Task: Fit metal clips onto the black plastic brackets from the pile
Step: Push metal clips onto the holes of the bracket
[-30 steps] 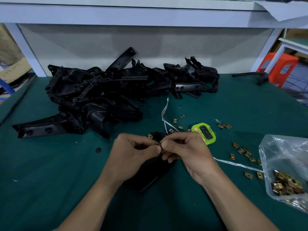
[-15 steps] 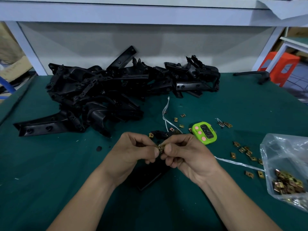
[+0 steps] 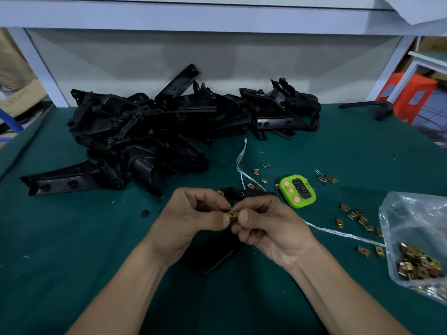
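One brassy folded clip (image 3: 232, 214) — black bracket (image 3: 212, 259)

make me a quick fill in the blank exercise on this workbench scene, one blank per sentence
1. The left hand and the right hand both pinch one small metal ____.
2. The timer on the table is ____ with pink buttons.
3. The pile of brackets is coloured ____.
4. Many more of those metal pieces sit in a clear plastic ____ at the right.

Missing words: clip; green; black; bag.
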`<state>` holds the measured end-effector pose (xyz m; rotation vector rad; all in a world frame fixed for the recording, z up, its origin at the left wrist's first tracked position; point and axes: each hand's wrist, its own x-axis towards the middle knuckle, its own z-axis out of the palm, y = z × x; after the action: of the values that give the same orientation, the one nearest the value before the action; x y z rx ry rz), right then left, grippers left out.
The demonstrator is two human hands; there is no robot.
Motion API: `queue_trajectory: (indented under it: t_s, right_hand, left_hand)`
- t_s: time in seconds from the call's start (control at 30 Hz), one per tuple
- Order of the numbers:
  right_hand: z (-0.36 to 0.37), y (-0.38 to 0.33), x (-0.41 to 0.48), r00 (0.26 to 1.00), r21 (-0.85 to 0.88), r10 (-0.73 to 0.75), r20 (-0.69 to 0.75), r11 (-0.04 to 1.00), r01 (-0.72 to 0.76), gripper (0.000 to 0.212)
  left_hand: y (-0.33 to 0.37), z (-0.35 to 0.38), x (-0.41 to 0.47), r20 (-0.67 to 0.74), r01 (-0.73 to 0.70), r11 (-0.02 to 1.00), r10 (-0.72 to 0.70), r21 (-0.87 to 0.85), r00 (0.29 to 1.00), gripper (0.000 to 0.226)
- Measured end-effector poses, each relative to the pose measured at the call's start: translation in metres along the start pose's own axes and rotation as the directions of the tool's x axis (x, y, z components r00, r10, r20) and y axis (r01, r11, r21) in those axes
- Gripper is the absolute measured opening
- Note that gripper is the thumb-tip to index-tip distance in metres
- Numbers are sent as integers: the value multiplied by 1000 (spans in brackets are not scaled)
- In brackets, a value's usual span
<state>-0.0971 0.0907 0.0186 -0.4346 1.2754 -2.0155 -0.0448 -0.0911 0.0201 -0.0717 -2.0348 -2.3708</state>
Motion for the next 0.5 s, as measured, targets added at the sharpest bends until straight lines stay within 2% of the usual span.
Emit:
queue_trajectory:
  t_s: [0.07,0.17,0.3,0.4,0.5]
  right_hand:
    - [1,1,2,997,-17,-26,-74,1000,25,21]
    - [2,3,4,980,-93,-87,-180,993,71,13]
    - [2,3,4,972,-144,-96,-214,987,66,11]
    - [1,2,4,970,-172,-71,-231,985,31,10]
    - [1,0,4,973,-193,-31,-227,981,-14,14]
  left_hand:
    - [-1,1,1,-69,-14,999,17,35,997,17]
    - [-2,3,2,-130,-36,978,64,204,989,21]
    - [-6,4,1,-71,-49,902,87,429,994,33]
    - [-6,3,3,19,-28,894,22,447,1000,39]
    - [-6,1,2,112,-66,849,8,524,994,39]
